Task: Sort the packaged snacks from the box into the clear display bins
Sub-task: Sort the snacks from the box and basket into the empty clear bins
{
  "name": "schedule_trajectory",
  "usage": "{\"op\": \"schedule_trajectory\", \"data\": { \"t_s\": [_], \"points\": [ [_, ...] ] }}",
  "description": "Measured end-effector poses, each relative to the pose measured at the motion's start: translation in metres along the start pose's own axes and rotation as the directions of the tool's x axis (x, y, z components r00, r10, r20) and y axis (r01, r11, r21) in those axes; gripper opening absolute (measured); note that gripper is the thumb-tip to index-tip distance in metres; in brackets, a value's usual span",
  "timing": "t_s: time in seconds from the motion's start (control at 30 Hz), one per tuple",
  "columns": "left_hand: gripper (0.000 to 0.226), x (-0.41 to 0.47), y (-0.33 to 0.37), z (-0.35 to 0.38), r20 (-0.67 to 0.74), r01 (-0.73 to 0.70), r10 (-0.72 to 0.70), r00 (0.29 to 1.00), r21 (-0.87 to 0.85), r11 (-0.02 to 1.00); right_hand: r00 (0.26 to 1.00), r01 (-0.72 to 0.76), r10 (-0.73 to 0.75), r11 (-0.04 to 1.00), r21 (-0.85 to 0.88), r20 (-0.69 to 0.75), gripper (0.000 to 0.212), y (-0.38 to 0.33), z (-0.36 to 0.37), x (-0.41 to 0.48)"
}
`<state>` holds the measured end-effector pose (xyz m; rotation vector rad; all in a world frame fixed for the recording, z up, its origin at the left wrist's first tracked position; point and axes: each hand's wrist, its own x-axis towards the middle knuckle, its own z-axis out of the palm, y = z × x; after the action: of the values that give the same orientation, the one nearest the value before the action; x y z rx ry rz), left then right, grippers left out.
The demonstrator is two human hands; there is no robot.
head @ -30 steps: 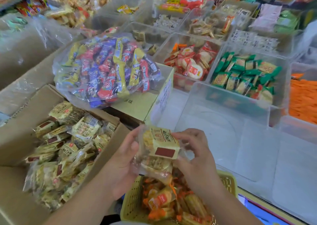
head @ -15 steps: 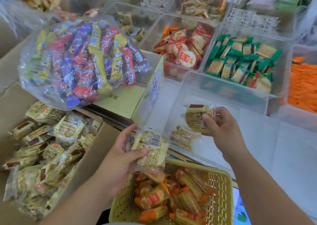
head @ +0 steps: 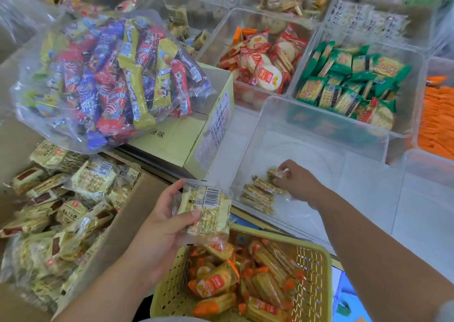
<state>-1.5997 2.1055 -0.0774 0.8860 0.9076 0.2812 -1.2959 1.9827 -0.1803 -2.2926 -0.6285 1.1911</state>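
— Snack packs (head: 61,211), where do they lie?
— Many pale yellow ones fill the open cardboard box (head: 122,228) at the left. Behind it, a clear bag of colourful bars (head: 110,75) rests on a closed carton (head: 177,139).
— And the left hand (head: 162,233)?
— It grips one barcode pack (head: 208,211) between thumb and fingers, above the corner of a yellow basket (head: 312,267) that holds orange packs (head: 213,284).
— The right hand (head: 297,181)?
— It is inside the near clear bin (head: 307,154), low at the floor, with fingers curled on a small pack (head: 275,173). Just beside it, a few packs of the same kind (head: 258,196) lie on the bin floor.
— Further right?
— Behind are bins with red round crackers (head: 265,61) and green packs (head: 348,80). At the far right edge are orange sachets (head: 437,125).
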Motion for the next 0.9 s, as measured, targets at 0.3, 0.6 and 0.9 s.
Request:
{"op": "schedule_trajectory", "data": {
  "t_s": [0.3, 0.6, 0.9],
  "points": [
    [0.076, -0.002, -0.001, 0.002, -0.002, -0.008, 0.008, 1.000, 0.019, 1.000, 0.988, 0.095, -0.107, 0.990, 0.100, 0.115, 0.071, -0.014, 0.003, 0.001],
    [0.075, -0.004, -0.002, 0.002, -0.004, -0.013, 0.013, 1.000, 0.011, 1.000, 0.959, 0.186, -0.186, 0.982, 0.019, 0.213, 0.046, -0.012, 0.019, 0.011],
    [0.078, -0.007, -0.003, 0.002, -0.009, -0.019, 0.019, 1.000, -0.055, 0.998, 0.892, 0.242, -0.203, 0.969, -0.049, 0.403, 0.060, -0.012, 0.025, 0.005]
  ]
}}
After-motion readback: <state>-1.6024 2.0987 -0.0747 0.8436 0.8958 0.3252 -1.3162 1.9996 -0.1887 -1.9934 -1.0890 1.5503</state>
